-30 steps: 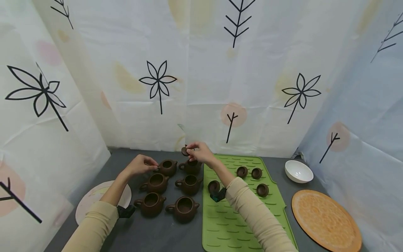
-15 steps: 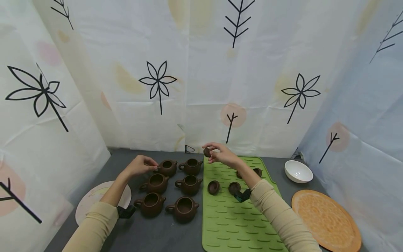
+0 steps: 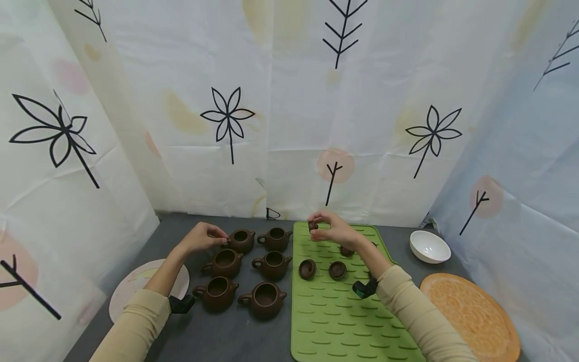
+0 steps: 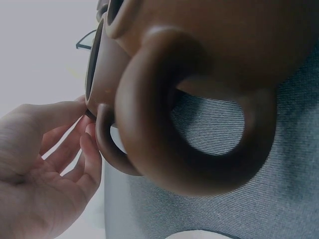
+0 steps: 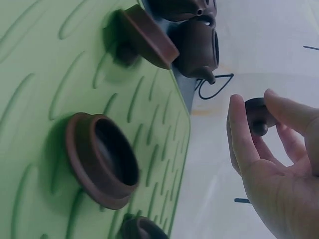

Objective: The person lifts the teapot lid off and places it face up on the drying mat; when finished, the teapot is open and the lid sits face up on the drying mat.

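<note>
At the back of the table, my left hand (image 3: 204,237) holds a small brown teapot (image 3: 241,241) by its handle side. The left wrist view has my thumb and fingers (image 4: 91,154) close around that pot's handle (image 4: 106,137), while a nearer pot's handle (image 4: 149,119) looms in front. My right hand (image 3: 333,229) pinches a brown teapot lid (image 3: 312,225) over the far-left part of the green mat (image 3: 334,327). Its round knob (image 5: 259,128) shows between thumb and fingers in the right wrist view. Two more lids (image 3: 307,269) (image 3: 337,270) lie hollow side up on the mat.
Several lidless teapots (image 3: 265,300) stand in two columns left of the mat. Beyond my right forearm are a white bowl (image 3: 429,247) and a round orange board (image 3: 475,311). A pale plate (image 3: 128,289) lies by my left forearm. A patterned curtain (image 3: 289,100) hangs behind.
My right hand has carried the lid from above the back-right teapot rightward over the mat, turning it on the way. My left hand has stayed at its teapot.
</note>
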Demonstrator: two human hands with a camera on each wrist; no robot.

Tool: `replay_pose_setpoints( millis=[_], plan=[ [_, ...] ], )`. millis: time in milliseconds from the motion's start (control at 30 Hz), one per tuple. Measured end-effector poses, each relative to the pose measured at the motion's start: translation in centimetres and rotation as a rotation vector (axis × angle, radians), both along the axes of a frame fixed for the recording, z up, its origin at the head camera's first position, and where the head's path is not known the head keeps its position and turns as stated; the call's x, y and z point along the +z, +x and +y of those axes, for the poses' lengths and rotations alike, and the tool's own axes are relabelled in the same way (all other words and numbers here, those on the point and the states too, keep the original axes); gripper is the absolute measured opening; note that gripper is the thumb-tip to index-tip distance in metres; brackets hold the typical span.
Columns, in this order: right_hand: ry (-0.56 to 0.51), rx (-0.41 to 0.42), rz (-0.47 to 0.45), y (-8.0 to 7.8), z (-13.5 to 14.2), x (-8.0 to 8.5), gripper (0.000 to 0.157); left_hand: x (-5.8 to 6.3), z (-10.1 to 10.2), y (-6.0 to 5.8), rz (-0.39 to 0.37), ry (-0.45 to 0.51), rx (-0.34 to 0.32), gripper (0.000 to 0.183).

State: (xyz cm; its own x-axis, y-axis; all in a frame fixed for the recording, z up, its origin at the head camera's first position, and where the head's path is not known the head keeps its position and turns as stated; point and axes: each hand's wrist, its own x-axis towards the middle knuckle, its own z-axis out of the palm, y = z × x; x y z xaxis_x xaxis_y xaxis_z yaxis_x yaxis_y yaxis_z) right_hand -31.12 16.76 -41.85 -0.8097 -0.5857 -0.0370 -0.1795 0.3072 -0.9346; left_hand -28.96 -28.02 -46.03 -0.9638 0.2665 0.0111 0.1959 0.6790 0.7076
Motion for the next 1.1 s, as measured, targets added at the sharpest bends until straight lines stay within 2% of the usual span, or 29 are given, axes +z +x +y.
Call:
replay_pose_setpoints(
  millis=[267, 533, 667, 867, 1100],
  plan=[
    [-0.033, -0.013, -0.061, 0.1, 0.0, -1.2, 0.043, 0.1, -0.1, 0.2, 0.005, -0.008, 0.013, 0.018],
    [-0.074, 0.014, -0.13, -0.2, -0.5, -2.7, 0.049, 0.2, 0.0, 0.2, 0.018, -0.005, 0.008, 0.018],
    [-0.062, 0.005, -0.147, -0.3, -0.7, -3.1, 0.05, 0.2, 0.1, 0.3, 0.02, -0.003, 0.008, 0.018],
    [-0.019, -0.002, -0.144, -0.4, -1.1, -3.6, 0.049, 0.2, 0.0, 0.3, 0.025, 0.0, 0.004, 0.018],
    [0.039, 0.034, -0.088, -0.5, -1.3, -4.1, 0.046, 0.2, 0.0, 0.3, 0.013, 0.016, 0.003, 0.018]
  ],
)
